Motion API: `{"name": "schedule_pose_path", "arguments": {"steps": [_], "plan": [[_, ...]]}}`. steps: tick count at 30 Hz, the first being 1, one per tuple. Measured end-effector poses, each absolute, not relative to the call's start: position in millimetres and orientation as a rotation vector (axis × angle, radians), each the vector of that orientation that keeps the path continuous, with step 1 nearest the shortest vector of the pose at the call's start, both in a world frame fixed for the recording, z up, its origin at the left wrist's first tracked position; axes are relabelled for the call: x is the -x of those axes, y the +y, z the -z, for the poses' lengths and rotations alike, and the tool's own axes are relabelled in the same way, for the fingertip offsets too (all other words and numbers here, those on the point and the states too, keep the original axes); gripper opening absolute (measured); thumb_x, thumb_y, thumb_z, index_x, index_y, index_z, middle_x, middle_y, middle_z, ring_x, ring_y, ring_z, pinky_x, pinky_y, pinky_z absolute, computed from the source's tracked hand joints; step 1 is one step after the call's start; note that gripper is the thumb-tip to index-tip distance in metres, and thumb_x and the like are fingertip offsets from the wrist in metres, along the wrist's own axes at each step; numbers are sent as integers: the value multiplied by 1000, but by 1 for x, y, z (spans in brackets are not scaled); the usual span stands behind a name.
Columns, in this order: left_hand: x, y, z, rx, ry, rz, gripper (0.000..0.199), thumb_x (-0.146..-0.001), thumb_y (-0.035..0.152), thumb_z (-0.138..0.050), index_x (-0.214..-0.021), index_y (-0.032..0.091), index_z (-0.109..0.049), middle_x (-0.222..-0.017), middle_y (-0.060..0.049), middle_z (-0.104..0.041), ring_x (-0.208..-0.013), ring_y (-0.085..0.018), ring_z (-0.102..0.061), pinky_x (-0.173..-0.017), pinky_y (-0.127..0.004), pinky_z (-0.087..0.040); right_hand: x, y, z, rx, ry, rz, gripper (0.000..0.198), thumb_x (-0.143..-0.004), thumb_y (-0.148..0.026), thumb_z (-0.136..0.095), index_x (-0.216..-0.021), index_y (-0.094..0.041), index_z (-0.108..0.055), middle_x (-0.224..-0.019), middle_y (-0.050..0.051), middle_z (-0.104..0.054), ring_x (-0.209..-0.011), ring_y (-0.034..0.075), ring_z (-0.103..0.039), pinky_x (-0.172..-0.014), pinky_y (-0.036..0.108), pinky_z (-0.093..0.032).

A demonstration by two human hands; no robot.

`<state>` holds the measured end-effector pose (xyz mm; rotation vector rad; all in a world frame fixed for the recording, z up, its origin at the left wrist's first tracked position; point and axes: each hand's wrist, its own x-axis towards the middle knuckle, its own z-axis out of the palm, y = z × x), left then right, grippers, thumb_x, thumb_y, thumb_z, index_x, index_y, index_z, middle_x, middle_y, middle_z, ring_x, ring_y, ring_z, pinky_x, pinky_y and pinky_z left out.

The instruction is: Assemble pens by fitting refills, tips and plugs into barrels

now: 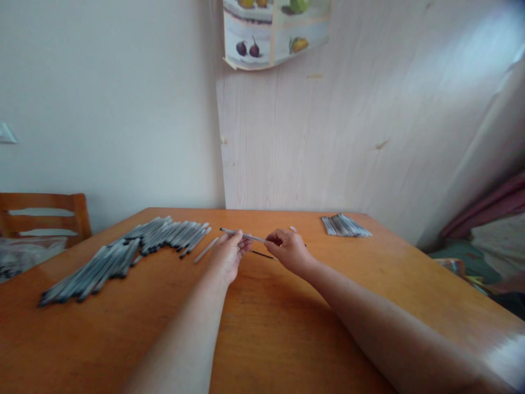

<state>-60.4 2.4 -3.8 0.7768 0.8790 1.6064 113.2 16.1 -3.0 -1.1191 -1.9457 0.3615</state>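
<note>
In the middle of the head view, my left hand (228, 253) is closed around a slim, whitish pen (253, 237) with a dark tip pointing left. My right hand (289, 250) pinches the right end of the same pen; what its curled fingers cover is hidden. Under the hands, a thin dark stick (261, 254), perhaps a pen refill, lies on the table. Just left of my left hand is a single pale tube (205, 250). A small whitish piece (292, 228) shows behind my right hand.
Many clear pens with dark ends (110, 262) lie in heaps across the left of the wooden table (262, 328). A neat row of pens (344, 225) is at the back right. Beyond are a chair (80, 216), the wall, and piled fabric (496, 241) on the right.
</note>
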Motion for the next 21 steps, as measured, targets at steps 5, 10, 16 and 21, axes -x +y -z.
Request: {"name": "schedule_pose_path", "arguments": {"steps": [5, 10, 16, 21], "plan": [[60, 0, 3, -809, 923, -1563, 15, -77, 22, -68, -84, 15, -56, -81, -9, -70, -74, -16, -68, -68, -27, -52, -122, 26, 2, 1148, -1857, -317, 13, -80, -28, -59, -76, -18, -67, -71, 2, -67, -65, 12, -58, -58, 23, -40], [60, 3, 8, -862, 991, -1576, 22, -75, 24, -71, -88, 16, -55, -83, -8, -70, -72, -16, -68, -69, -28, -52, -135, 37, 2, 1230, -1764, -334, 16, -80, -31, -58, -76, -17, -66, -67, 2, -65, -61, 12, -56, -55, 23, -38], [61, 4, 12, -920, 1022, -1552, 30, -73, 30, -73, -93, 16, -56, -85, -7, -69, -74, -16, -67, -71, -30, -52, -145, 44, -1, 1275, -1724, -295, 18, -78, -33, -58, -76, -17, -67, -68, 2, -65, -62, 13, -56, -54, 23, -37], [60, 2, 11, -990, 1095, -1536, 31, -72, 33, -73, -93, 16, -57, -84, -8, -69, -72, -15, -66, -67, -28, -51, -174, 60, -3, 1502, -1599, -131, 24, -79, -38, -55, -79, -18, -69, -71, 4, -68, -64, 15, -57, -55, 25, -36]]}}
